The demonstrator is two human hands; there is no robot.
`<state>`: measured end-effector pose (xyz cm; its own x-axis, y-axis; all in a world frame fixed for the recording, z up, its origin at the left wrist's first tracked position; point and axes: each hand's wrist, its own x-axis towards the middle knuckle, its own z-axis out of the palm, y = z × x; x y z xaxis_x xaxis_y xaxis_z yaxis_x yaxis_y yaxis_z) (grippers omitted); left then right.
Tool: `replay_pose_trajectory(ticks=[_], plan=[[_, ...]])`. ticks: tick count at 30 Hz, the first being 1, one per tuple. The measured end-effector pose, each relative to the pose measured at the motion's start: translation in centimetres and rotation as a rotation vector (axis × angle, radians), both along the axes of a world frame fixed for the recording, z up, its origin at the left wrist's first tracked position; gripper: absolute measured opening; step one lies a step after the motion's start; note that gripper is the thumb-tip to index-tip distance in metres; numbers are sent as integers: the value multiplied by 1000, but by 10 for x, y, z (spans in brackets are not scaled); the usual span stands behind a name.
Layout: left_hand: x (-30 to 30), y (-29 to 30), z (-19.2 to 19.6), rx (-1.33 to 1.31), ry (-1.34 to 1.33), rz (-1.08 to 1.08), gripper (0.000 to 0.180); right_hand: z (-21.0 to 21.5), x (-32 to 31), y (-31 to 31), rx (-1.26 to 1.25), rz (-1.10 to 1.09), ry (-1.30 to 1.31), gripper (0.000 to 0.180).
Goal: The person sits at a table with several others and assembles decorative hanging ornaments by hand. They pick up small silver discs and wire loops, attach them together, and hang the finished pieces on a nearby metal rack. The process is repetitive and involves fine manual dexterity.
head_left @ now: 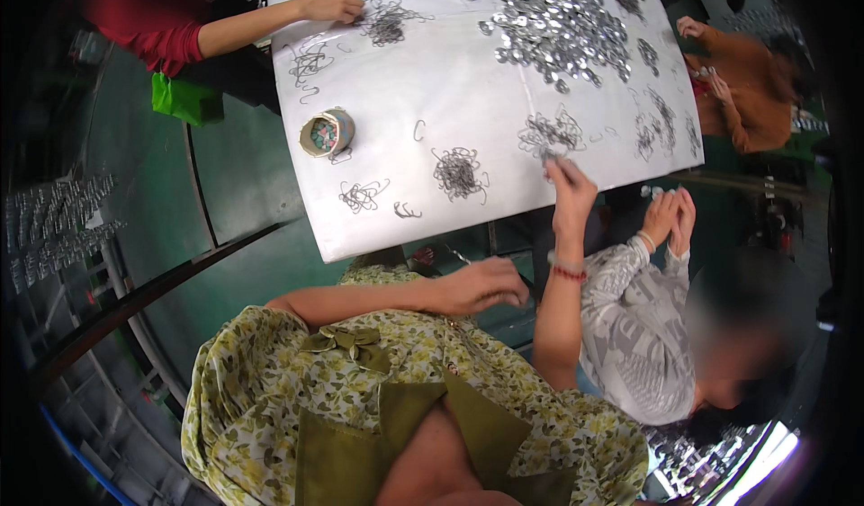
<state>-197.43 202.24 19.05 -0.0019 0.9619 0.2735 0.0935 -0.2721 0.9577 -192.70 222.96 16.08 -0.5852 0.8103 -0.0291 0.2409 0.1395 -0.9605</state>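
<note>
On the table point(405, 83), tangled hooks point(553, 131) lie just beyond my nearer, right hand point(573, 188); whether its fingers grip, I can't tell.

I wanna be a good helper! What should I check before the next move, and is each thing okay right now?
1. Right hand at the wire hooks: ok, fingertips at the pile's near edge.
2. Hook pinched in its fingertips: cannot tell, too blurred.
3. Hooks in that pile lying separate: not ok, they overlap in a jumble.
4. Left hand off the white-topped table: ok, it's in front of the near edge.
5. Cup of small coloured pieces upright: ok.
6. Shiny metal discs apart from that hook pile: ok, bare tabletop shows between.
</note>
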Motion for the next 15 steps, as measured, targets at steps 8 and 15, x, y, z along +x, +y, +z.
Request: replay_pose_trajectory(ticks=[8,15], plan=[[4,5,11,-223,-139,178,9,63,99,-98,-387,-180,278,26],[11,6,12,-237,-177,227,13,86,102,-119,-301,-197,304,22]])
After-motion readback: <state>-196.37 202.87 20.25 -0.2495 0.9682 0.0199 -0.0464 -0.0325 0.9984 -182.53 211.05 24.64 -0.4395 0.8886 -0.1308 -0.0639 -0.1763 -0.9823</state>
